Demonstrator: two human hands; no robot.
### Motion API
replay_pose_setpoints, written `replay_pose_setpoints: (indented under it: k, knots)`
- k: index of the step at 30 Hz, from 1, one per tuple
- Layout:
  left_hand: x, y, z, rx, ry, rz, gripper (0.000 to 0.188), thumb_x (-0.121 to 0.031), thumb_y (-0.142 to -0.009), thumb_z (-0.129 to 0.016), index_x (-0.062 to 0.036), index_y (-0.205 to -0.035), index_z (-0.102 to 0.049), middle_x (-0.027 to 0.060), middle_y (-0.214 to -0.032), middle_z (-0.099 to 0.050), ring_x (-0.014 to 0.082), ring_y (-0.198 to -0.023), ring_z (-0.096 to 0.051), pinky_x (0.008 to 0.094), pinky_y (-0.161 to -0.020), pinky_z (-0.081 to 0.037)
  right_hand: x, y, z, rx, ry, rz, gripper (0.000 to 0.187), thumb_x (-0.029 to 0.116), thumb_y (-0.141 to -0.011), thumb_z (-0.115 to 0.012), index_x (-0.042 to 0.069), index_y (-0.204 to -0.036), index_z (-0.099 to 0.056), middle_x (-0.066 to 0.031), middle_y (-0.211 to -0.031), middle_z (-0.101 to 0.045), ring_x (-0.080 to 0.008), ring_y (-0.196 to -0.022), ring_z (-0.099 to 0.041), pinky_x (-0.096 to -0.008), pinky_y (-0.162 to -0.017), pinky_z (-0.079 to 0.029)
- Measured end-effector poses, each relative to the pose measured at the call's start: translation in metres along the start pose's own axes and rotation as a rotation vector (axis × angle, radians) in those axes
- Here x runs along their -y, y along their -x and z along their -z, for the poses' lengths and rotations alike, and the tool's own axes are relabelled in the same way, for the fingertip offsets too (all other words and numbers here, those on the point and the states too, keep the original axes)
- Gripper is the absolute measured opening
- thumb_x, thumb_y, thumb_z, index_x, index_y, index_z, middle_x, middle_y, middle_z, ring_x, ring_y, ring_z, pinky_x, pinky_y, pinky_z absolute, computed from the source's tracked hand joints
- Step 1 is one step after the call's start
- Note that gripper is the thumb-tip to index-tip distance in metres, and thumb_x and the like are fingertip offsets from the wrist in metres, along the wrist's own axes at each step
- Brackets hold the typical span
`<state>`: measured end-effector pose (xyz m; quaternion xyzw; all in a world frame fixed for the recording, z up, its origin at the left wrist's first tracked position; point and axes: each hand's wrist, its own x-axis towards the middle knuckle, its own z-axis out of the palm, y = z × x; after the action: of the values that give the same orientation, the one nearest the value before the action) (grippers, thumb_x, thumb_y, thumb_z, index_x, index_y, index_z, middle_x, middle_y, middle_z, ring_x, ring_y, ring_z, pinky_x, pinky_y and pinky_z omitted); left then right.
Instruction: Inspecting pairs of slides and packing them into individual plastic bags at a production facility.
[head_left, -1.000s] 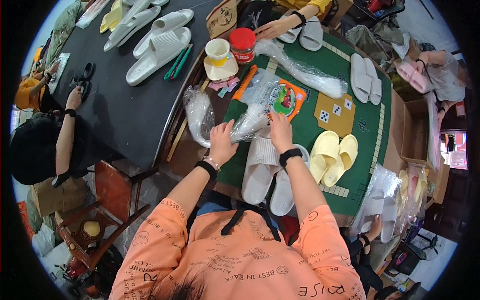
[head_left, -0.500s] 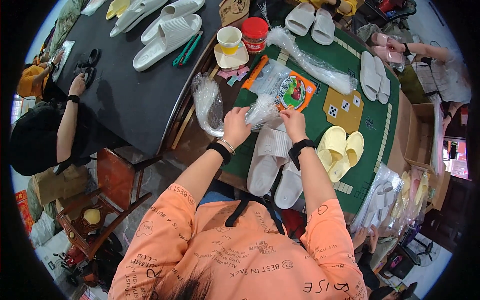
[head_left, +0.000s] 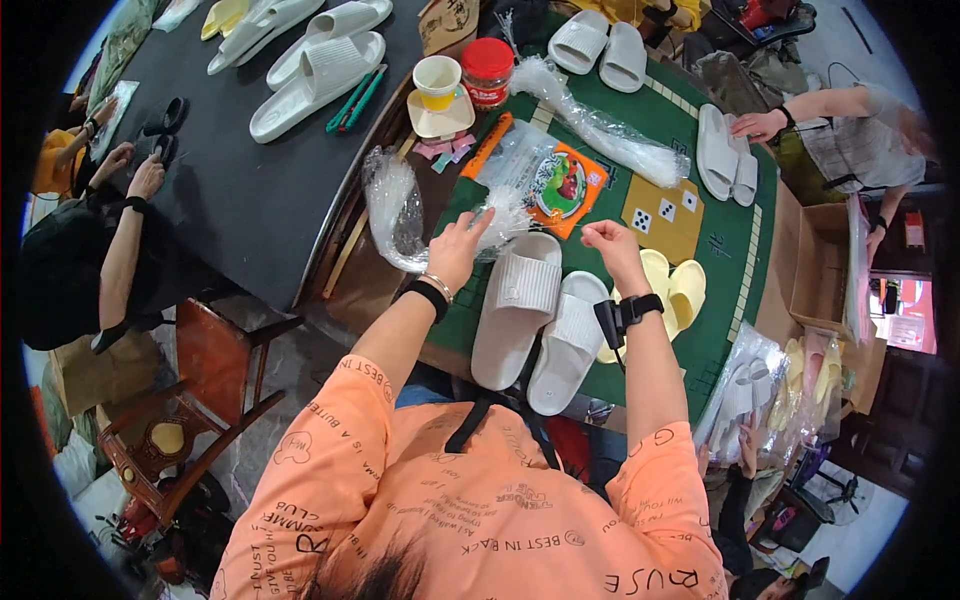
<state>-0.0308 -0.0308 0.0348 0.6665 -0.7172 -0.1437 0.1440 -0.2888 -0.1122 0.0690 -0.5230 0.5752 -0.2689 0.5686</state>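
Observation:
A bundle of clear plastic strands [head_left: 398, 215], partly in a clear bag, curves over the table's left side, its loose ends fanning out. My left hand [head_left: 455, 250] is closed around the bundle near those ends. To the right, my right hand [head_left: 618, 252] hovers above the table with fingertips pinched; any thin strand between them is too fine to make out. Just below my hands lie a large white slide slipper [head_left: 517, 310] and a smaller white one [head_left: 568, 345], side by side. Yellow slippers [head_left: 685, 290] sit partly behind my right wrist.
An orange-and-clear packet [head_left: 570, 185], another strand bundle [head_left: 610, 125], a red-lidded jar [head_left: 488, 72] and a paper cup [head_left: 437, 82] stand beyond. A co-worker's hand [head_left: 762, 125] touches white slippers [head_left: 718, 150] at right. Another person works at the black table [head_left: 250, 190].
My right hand has drawn away rightward from the strands, while my left stays at the bundle. The right-hand co-worker's hand has gone from pink slippers to the white pair. The view has shifted slightly.

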Motion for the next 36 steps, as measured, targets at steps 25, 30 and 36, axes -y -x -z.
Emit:
replay_pose_setpoints:
  k: [25, 30, 36]
  knots:
    - [-0.169, 0.028, 0.086, -0.143, 0.637, -0.249, 0.05, -0.01, -0.073, -0.061, -0.0022, -0.119, -0.042, 0.0169, -0.117, -0.042, 0.0318, -0.11, -0.041, 0.0414, -0.096, -0.03, 0.075, 0.086, 0.083, -0.632, -0.582, 0.301, 0.005, 0.008, -0.079, -0.058, 0.006, -0.076, -0.054, 0.0024, -0.062, -0.049, -0.0056, -0.053, -0.043, -0.0196, -0.05, -0.033]
    - [-0.243, 0.046, 0.114, -0.011, 0.823, -0.517, 0.046, -0.015, -0.075, -0.064, -0.0017, -0.113, -0.045, 0.0168, -0.113, -0.043, 0.0319, -0.105, -0.044, 0.0365, -0.09, -0.037, 0.079, 0.059, 0.041, -0.629, -0.488, 0.286, 0.01, 0.015, -0.079, -0.059, 0.004, -0.078, -0.058, 0.0008, -0.063, -0.053, -0.0063, -0.055, -0.046, -0.021, -0.05, -0.038]
    - [-0.27, 0.049, 0.09, -0.049, 0.914, -0.268, 0.034, -0.011, -0.073, -0.066, -0.0001, -0.101, -0.049, 0.0083, -0.092, -0.054, 0.0161, -0.08, -0.052, 0.0258, -0.074, -0.043, 0.077, 0.051, 0.053, -0.934, 0.006, 0.295, 0.013, 0.015, -0.078, -0.058, 0.002, -0.074, -0.057, -0.0061, -0.064, -0.058, -0.0144, -0.058, -0.054, -0.0283, -0.053, -0.042]
